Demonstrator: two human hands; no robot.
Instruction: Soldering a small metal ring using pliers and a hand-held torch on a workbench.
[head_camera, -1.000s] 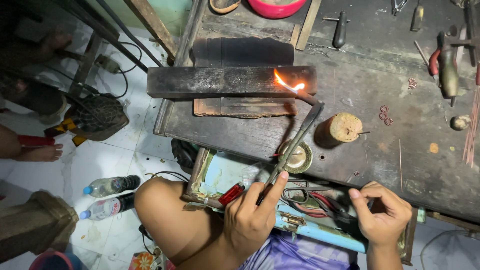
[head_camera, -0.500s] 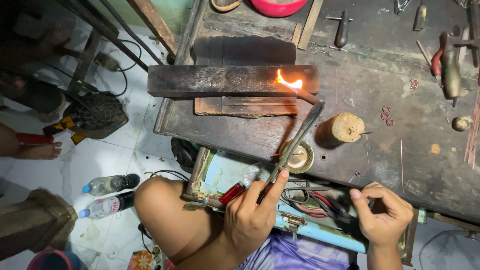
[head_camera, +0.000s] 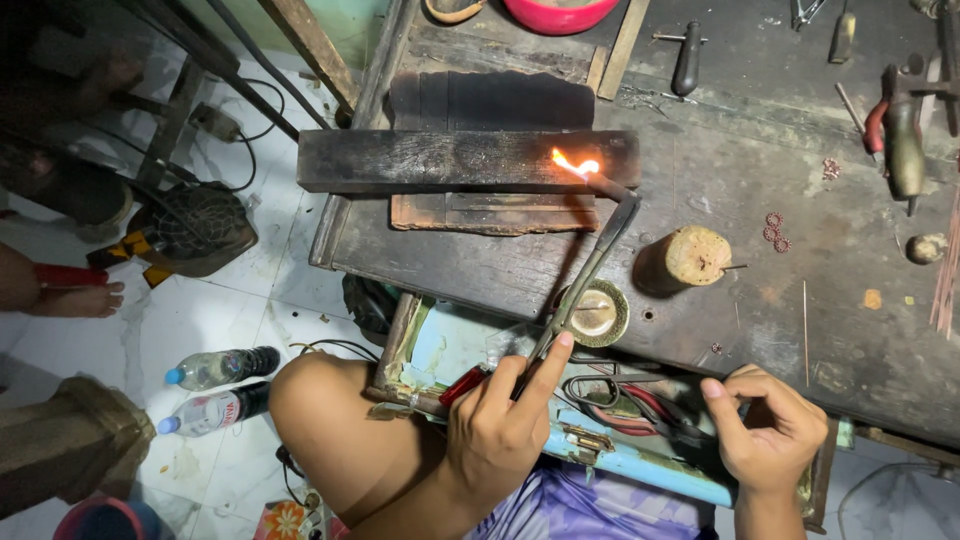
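Near the bench edge, the left hand (head_camera: 497, 430) is gripping a torch (head_camera: 590, 262), fingers closed around its handle; the right hand (head_camera: 770, 432) is curling loosely, holding nothing clear.

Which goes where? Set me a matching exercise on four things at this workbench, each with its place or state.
1 torch
2 wooden stump
3 plastic bottles
4 charred block

a lying on the floor
b flame at its right end
c held in the left hand
d upright on the workbench

Pairs: 1-c, 2-d, 3-a, 4-b
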